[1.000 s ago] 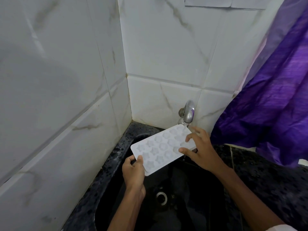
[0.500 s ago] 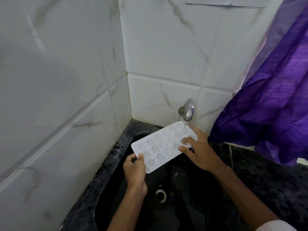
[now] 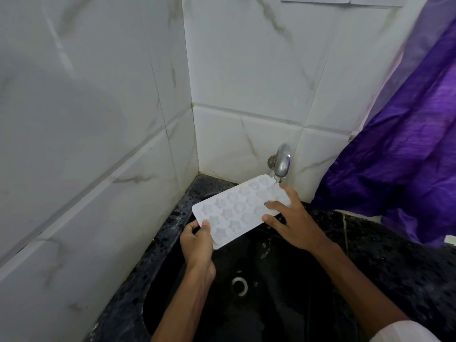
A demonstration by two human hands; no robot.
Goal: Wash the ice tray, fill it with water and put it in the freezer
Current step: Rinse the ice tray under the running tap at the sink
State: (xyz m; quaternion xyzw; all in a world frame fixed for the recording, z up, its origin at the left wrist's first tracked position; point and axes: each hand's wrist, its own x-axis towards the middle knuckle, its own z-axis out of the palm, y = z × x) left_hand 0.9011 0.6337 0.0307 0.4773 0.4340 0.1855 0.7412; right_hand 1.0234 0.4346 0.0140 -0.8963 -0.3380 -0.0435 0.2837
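Observation:
A white ice tray [image 3: 237, 208] with star- and flower-shaped cells is held over a black sink [image 3: 271, 304], its far corner under the metal tap [image 3: 282, 161]. A thin stream of water runs from the tap onto that corner. My left hand [image 3: 197, 243] grips the tray's near left corner, thumb on top. My right hand [image 3: 293, 223] holds the tray's right end, with fingers spread over its top and thumb at the edge.
White marble-look tiles form the corner walls to the left and behind. A purple curtain [image 3: 399, 156] hangs at the right over the black speckled counter [image 3: 385, 255]. The sink drain [image 3: 239, 283] lies below the tray.
The tray has shifted slightly toward the tap, and water now falls on its far corner. My right hand's fingers slid along the tray's right end.

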